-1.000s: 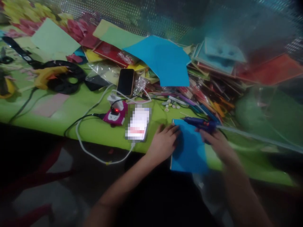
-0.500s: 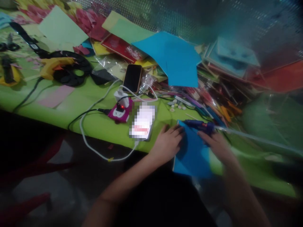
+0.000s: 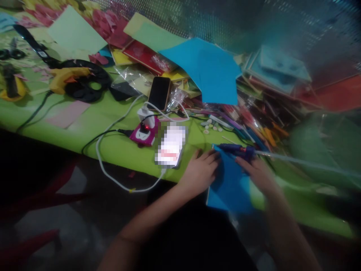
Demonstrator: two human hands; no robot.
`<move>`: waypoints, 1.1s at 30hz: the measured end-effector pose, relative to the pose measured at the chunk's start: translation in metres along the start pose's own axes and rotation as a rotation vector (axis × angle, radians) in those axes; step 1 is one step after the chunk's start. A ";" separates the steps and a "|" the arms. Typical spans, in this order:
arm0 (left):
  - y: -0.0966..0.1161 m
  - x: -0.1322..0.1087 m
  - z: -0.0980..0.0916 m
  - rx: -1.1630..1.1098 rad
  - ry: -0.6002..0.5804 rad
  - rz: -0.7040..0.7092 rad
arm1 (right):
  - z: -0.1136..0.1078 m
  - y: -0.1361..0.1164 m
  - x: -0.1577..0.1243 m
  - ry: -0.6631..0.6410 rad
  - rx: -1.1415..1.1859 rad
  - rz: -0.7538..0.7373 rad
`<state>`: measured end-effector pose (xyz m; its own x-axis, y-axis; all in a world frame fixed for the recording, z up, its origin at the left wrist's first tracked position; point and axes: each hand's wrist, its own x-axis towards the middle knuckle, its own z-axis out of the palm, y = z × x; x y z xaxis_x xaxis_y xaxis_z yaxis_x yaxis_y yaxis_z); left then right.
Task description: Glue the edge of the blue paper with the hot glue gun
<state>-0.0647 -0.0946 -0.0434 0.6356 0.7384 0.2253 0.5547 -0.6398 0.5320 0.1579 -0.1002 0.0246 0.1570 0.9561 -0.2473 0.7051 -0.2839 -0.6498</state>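
Observation:
A blue paper sheet lies at the near edge of the green table, overhanging it. My left hand rests flat on the sheet's left edge with fingers stretched out. My right hand is closed round a blue glue gun whose nozzle points left over the sheet's top edge. A long glue stick sticks out of the gun to the right.
A lit phone on a white cable lies left of my left hand, beside a pink power strip. A dark phone, a large blue sheet, stacked coloured papers, pens and a yellow-black tool crowd the table.
The view shifted slightly; my right hand with the glue gun has moved a little left along the sheet's top edge. My left hand stays on the sheet.

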 end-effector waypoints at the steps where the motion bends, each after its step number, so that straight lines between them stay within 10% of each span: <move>1: 0.000 0.000 0.000 -0.001 0.001 0.001 | 0.000 0.000 0.000 -0.001 -0.001 0.002; 33: -0.001 -0.001 0.001 -0.004 -0.002 -0.004 | 0.000 -0.002 0.000 0.027 -0.034 -0.040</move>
<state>-0.0652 -0.0948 -0.0450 0.6344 0.7406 0.2215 0.5550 -0.6358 0.5363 0.1566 -0.0999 0.0261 0.1465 0.9685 -0.2012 0.7342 -0.2428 -0.6340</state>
